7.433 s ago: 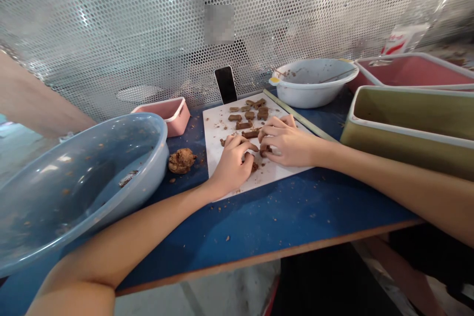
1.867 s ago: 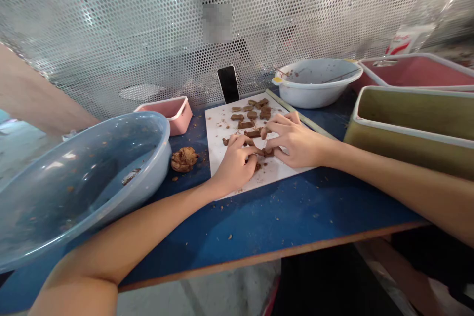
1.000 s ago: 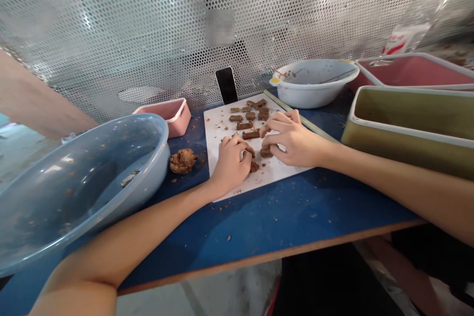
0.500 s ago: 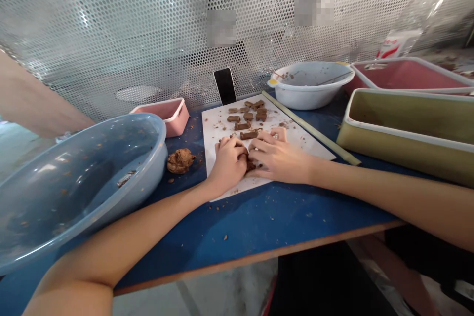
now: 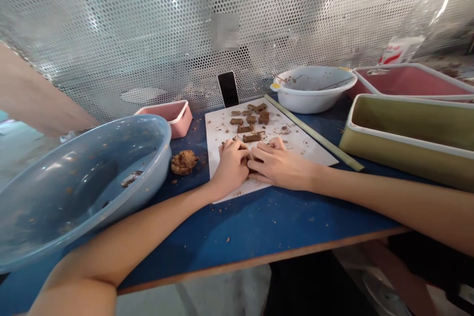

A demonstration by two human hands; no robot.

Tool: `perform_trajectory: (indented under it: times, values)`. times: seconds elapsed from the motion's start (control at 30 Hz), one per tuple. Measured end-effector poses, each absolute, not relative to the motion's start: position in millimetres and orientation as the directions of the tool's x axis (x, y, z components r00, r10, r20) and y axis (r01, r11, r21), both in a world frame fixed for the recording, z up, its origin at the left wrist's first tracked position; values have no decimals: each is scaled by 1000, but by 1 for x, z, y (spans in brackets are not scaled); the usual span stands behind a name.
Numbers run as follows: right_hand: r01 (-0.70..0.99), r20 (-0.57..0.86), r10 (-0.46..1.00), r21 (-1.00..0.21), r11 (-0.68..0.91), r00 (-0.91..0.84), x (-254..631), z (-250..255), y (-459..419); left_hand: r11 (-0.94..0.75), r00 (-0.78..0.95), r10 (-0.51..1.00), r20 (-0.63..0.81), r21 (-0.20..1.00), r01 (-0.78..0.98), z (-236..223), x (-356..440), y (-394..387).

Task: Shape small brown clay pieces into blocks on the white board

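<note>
My left hand (image 5: 231,168) and my right hand (image 5: 277,165) meet over the near part of a white board (image 5: 313,152). Their bent fingers close around a small piece of brown clay (image 5: 245,160), which is mostly hidden between them. Just beyond my fingertips lies a bar-shaped clay piece (image 5: 252,138) with wider ends. Several smaller brown pieces (image 5: 237,121) sit farther up the board among crumbs. A rough brown lump (image 5: 184,162) rests on the blue table (image 5: 237,237), left of the board.
A large blue basin (image 5: 144,168) and a small pink bin (image 5: 181,121) stand on the left. A phone (image 5: 228,90) leans at the back. To the right are a pale stick (image 5: 314,134), a white basin (image 5: 309,101), a green box (image 5: 403,150), a pink box (image 5: 418,79) and a plastic bottle (image 5: 405,37).
My right hand has left the clay piece at the board's middle right and moved left and nearer, against my left hand. That piece is no longer seen there. My left hand has hardly moved.
</note>
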State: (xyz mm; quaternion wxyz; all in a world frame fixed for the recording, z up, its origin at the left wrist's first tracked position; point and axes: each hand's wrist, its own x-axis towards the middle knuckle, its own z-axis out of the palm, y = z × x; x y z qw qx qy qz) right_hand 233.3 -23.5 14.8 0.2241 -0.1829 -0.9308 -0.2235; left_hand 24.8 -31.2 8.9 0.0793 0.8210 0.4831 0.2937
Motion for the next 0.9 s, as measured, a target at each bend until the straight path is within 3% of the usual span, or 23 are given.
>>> perform_trajectory:
  times: [0.3, 0.7, 0.9]
  values:
    - [370, 481, 155, 392, 842, -863, 233, 14, -23, -534, 378, 830, 410, 387, 752, 10, 24, -34]
    - [188, 490, -2, 339, 922, -872, 243, 17, -9, -593, 433, 787, 440, 346, 727, 11, 28, -36]
    - [197, 474, 82, 198, 960, -877, 250, 20, -6, -610, 423, 776, 467, 389, 690, 10, 27, -33]
